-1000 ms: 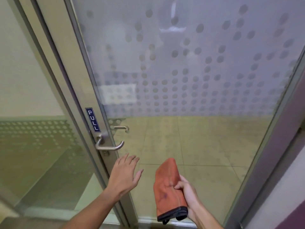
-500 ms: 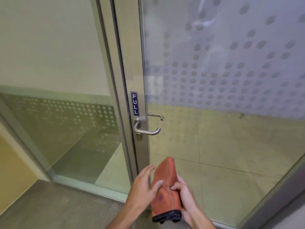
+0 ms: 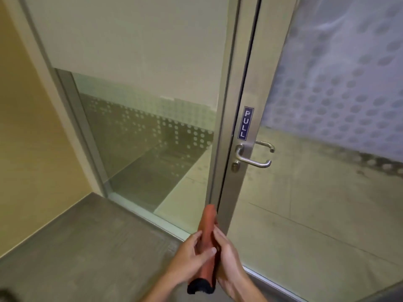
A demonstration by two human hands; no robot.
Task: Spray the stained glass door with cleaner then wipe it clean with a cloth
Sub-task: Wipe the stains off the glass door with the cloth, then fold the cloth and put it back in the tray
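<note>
We look down at our two hands holding a folded orange cloth (image 3: 207, 243) at 6 o'clock in the view. The cloth stands roughly upright, edge-on to us, its dark-trimmed lower end hanging below the hands. Our left hand (image 3: 189, 256) grips it from the left, the thumb laid across the near face and the fingers curled behind. Our right hand (image 3: 229, 256) holds it from the right, fingers wrapped against the far side; so both grips are pressed around the cloth, neither spread.

The glass door (image 3: 327, 192) fills the view from 1 to 4 o'clock. Its upper pane carries a frosted band with a dot pattern, and grey smears and dark specks show along the band's lower edge and on the clear glass below. On the metal door stile at about 2 o'clock sits a blue PULL sign (image 3: 245, 123), with a lever handle (image 3: 254, 159) just below it and a keyhole beside that. A second lever shows through the glass on the far side.

At 10 to 12 o'clock is a fixed glass side panel (image 3: 141, 138), also dotted. A yellow wall (image 3: 26, 138) lies at 9 o'clock, grey floor (image 3: 87, 247) at 7.
</note>
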